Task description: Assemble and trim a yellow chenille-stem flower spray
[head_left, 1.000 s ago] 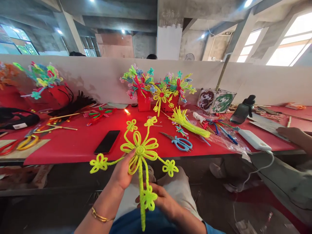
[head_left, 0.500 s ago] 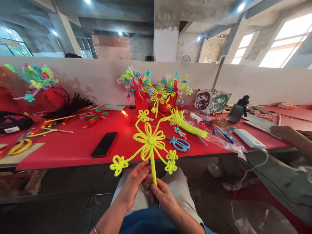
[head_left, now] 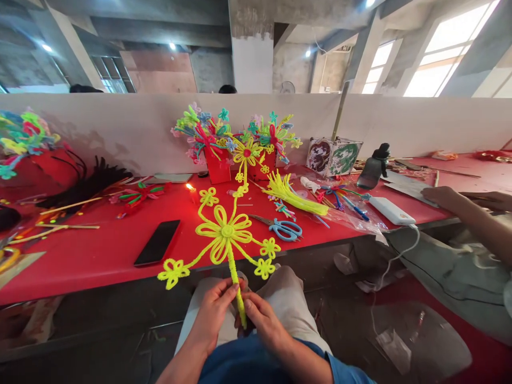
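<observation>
A yellow pipe-cleaner flower (head_left: 224,234) stands upright over my lap, with several small blossoms on side stalks and a thick wrapped stem. My left hand (head_left: 216,305) pinches the stem from the left, thumb and fingers closed on it. Lower on the stem, my right hand (head_left: 263,316) is closed at its right side; some of its fingers are hidden. Behind the flower, blue-handled scissors (head_left: 285,229) and a bundle of loose yellow pipe cleaners (head_left: 298,198) lie on the red table (head_left: 108,245).
A lit candle (head_left: 192,193) burns behind the flower, left of red pots (head_left: 218,166) full of colourful pipe-cleaner flowers. A phone (head_left: 158,242) lies near the front edge. Right, a white power bank (head_left: 392,211) trails a cable. Another person's hand (head_left: 440,196) rests on the table at far right.
My view has swung right. The flower has come down a little toward my lap, and my left hand, earlier beside the stem just under the blossom, now pinches the stem.
</observation>
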Demonstrator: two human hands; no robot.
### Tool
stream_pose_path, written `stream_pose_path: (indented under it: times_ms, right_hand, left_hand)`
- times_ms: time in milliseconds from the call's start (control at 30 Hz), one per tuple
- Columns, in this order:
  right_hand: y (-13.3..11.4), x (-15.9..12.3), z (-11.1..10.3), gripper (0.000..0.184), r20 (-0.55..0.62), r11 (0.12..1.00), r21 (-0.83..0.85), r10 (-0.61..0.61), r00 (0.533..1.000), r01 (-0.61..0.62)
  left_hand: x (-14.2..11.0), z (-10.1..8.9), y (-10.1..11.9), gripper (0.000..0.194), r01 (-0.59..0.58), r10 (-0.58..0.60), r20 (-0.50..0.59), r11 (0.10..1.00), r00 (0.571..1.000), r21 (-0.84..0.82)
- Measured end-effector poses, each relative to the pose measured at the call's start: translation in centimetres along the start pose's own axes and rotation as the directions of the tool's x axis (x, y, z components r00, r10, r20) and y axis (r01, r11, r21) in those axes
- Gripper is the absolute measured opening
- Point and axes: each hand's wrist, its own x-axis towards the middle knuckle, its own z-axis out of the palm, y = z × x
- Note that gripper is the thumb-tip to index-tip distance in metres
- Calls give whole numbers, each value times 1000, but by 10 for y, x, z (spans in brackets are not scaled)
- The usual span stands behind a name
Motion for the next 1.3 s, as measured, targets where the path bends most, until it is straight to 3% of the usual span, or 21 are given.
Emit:
stream_pose_path:
  times_ms: [167, 600, 867, 1067, 1300]
  right_hand:
    - [3, 0, 1, 56, 39, 999, -8, 47, 998, -46]
    - [7, 1, 2, 53, -108, 1000, -8, 29, 994, -30]
    - [13, 3, 6, 54, -49, 995, 31, 99, 994, -98]
    - [14, 4, 11, 53, -115, 998, 31, 50, 992, -47]
    - [22, 5, 9, 58, -57, 996, 74, 44, 997, -40]
  left_hand:
    - [1, -4, 0, 37, -6, 6, 8, 1000, 1000, 11]
    - [-5, -3, -20, 32, -4, 0, 56, 998, 998, 63]
    - [1, -11, -18, 35, -46, 51, -59, 995, 997, 86]
    - [-2, -11, -21, 33, -44, 49, -32, 991, 998, 127]
    - [1, -25, -15, 31, -107, 110, -21, 988, 994, 116]
